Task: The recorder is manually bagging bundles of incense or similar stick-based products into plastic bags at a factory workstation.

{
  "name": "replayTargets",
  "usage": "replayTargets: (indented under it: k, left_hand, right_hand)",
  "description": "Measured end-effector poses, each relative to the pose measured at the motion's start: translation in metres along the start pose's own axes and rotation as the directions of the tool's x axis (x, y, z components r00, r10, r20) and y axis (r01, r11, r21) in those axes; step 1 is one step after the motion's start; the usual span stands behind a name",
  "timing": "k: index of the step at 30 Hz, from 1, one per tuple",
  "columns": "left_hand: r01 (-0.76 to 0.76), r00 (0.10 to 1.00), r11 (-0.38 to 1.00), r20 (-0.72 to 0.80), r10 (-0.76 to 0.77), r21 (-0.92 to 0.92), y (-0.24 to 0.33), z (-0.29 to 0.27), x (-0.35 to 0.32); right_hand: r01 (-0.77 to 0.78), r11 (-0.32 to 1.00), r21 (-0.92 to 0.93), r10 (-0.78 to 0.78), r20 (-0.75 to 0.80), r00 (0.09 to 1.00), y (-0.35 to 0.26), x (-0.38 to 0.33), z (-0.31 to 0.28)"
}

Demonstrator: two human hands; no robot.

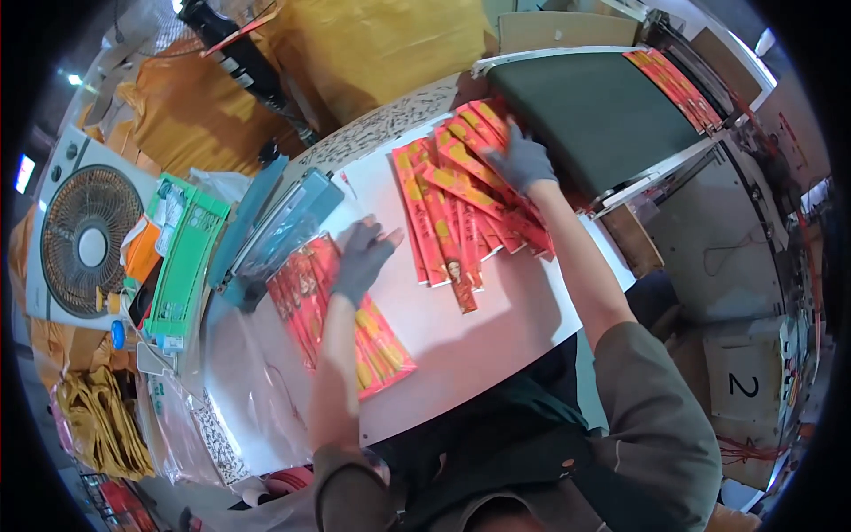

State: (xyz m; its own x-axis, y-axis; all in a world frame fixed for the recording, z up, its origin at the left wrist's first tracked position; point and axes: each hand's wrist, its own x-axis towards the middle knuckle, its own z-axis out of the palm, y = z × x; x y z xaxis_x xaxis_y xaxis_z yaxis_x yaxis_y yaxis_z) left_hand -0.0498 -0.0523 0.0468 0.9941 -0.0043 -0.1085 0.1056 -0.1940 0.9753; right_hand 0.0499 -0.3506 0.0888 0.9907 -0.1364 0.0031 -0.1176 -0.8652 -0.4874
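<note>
On the white table (496, 328) lies a loose, fanned pile of slim red packets (443, 191) with yellow print. My right hand (521, 162), in a grey glove with bare fingertips, rests at the pile's far right edge, thumb and fingers apart. Left of the pile, my left hand (362, 257), gloved alike, is over a neater row of red packets (379, 350), which seems to lie in a clear wrapper. Its fingers are spread, with the thumb pointing right. The hand and forearm hide part of that row.
A dark green conveyor belt (589, 115) carries more red packets (674, 89) at the far right. Beyond my left hand stands a blue-grey device (288, 222) with clear plastic. Further left are a green basket (188, 257) and a fan (91, 241). Large yellow sacks (381, 53) stand behind.
</note>
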Motion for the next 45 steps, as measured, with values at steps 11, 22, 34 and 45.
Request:
replayTargets:
  k: [11,22,34,45]
  left_hand:
    - [0.205,0.979,0.831,0.105,-0.177,-0.516,0.048,0.141,-0.006]
    - [0.411,0.828,0.835,0.533,-0.175,-0.365,0.035,0.094,-0.221]
    - [-0.446,0.877,0.788,-0.031,0.480,-0.425,0.105,0.044,-0.181]
    - [-0.214,0.976,0.961,0.007,0.219,-0.177,0.100,0.044,-0.229]
  right_hand:
    - [0.013,0.856,0.517,-0.140,0.208,0.968,0.035,-0.068,0.021]
    - [-0.115,0.533,0.838,-0.587,0.464,0.664,0.042,-0.278,-0.019]
    - [0.244,0.067,0.968,-0.749,-0.113,0.653,-0.075,-0.217,-0.088]
    - [0.321,0.269,0.908,-0.785,0.014,0.620,-0.066,-0.247,-0.061]
